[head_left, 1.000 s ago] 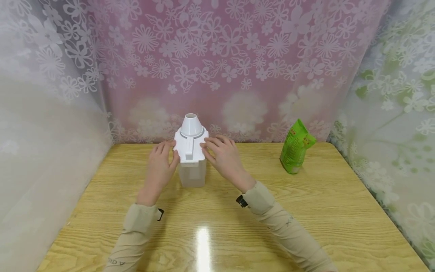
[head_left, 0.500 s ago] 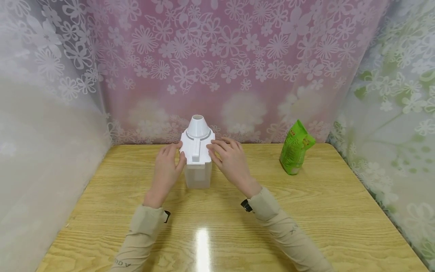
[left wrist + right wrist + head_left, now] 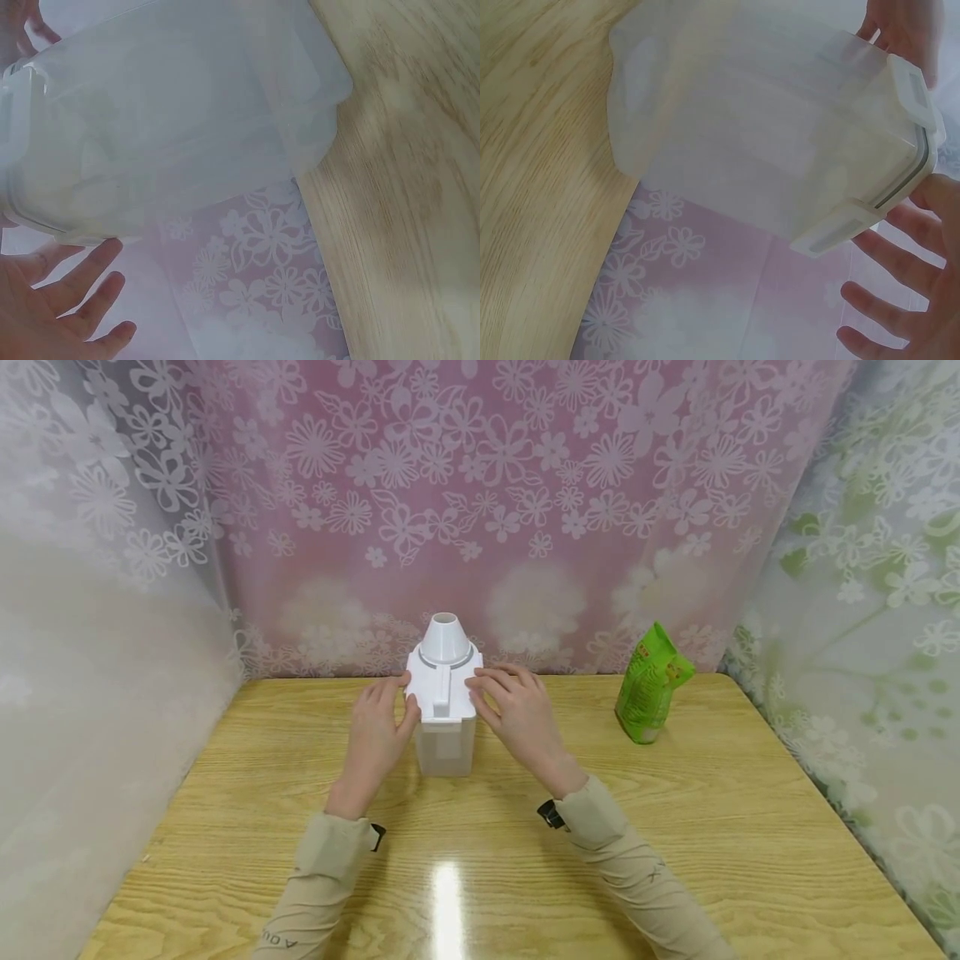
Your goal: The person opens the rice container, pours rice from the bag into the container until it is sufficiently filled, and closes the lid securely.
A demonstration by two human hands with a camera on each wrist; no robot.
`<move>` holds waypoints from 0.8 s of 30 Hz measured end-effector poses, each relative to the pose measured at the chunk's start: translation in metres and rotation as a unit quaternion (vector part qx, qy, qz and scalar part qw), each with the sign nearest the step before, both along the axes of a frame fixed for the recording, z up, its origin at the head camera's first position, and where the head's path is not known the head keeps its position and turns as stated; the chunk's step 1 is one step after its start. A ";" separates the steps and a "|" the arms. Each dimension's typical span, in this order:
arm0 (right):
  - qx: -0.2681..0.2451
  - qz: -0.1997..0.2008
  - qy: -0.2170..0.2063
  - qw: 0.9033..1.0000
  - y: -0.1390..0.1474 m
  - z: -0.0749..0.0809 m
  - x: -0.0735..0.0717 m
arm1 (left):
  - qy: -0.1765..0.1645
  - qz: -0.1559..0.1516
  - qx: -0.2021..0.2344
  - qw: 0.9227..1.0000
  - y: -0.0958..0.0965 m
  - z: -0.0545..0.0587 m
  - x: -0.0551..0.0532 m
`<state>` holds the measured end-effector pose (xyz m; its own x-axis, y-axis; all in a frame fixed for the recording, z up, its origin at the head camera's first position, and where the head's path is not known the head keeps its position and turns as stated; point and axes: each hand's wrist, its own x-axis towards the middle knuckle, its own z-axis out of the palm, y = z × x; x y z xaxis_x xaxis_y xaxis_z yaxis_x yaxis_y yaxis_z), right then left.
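Both grips wide: left hand [image 3: 375, 728] and right hand [image 3: 523, 714] touch lid [image 3: 429, 690] edges; uneven push could tip the container [image 3: 444, 752].

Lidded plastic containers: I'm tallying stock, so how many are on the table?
1: the lidded plastic container, standing between left hand and right hand; one behind could be hidden.
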<state>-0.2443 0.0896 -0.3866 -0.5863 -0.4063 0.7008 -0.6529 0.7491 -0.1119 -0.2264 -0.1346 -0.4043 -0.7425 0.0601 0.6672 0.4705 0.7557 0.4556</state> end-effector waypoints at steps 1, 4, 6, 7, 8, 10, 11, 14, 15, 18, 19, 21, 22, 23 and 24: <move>-0.001 0.000 0.000 1.000 0.001 0.000 0.000 | -0.001 -0.001 0.002 1.000 0.001 0.000 0.000; -0.005 -0.003 -0.002 1.000 0.006 0.000 0.001 | -0.003 -0.002 0.005 1.000 0.006 0.000 0.000; -0.009 -0.003 -0.004 1.000 0.010 0.000 0.001 | -0.004 -0.004 0.006 1.000 0.009 0.000 0.000; -0.009 -0.004 -0.005 1.000 0.012 -0.001 0.002 | -0.005 -0.005 0.007 1.000 0.011 0.001 0.001; -0.010 -0.004 -0.008 1.000 0.014 -0.001 0.002 | -0.007 -0.006 0.007 1.000 0.012 0.001 0.001; -0.011 -0.005 -0.012 1.000 0.017 -0.002 0.003 | -0.011 -0.007 0.006 1.000 0.015 0.002 0.002; -0.010 -0.005 -0.015 1.000 0.019 -0.002 0.003 | -0.013 -0.008 0.006 1.000 0.016 0.002 0.002; -0.010 -0.006 -0.020 1.000 0.023 -0.001 0.004 | -0.021 -0.010 0.005 1.000 0.020 0.003 0.003; -0.010 -0.007 -0.021 1.000 0.024 -0.001 0.004 | -0.023 -0.010 0.005 1.000 0.021 0.003 0.003; -0.012 -0.008 -0.022 1.000 0.028 0.000 0.006 | -0.033 -0.011 0.003 0.999 0.025 0.003 0.004; -0.012 -0.009 -0.023 1.000 0.029 0.000 0.007 | -0.035 -0.011 0.002 0.999 0.026 0.003 0.004; -0.015 -0.009 -0.025 1.000 0.032 0.000 0.007 | -0.036 -0.011 0.001 0.999 0.027 0.003 0.003; -0.016 -0.009 -0.025 1.000 0.033 0.000 0.007 | -0.034 -0.012 0.001 0.999 0.028 0.002 0.003; -0.017 -0.009 -0.026 0.999 0.034 0.000 0.008 | -0.032 -0.013 0.002 0.999 0.028 0.002 0.003; -0.019 -0.009 -0.027 0.999 0.035 0.000 0.008 | -0.030 -0.014 0.003 0.999 0.028 0.002 0.004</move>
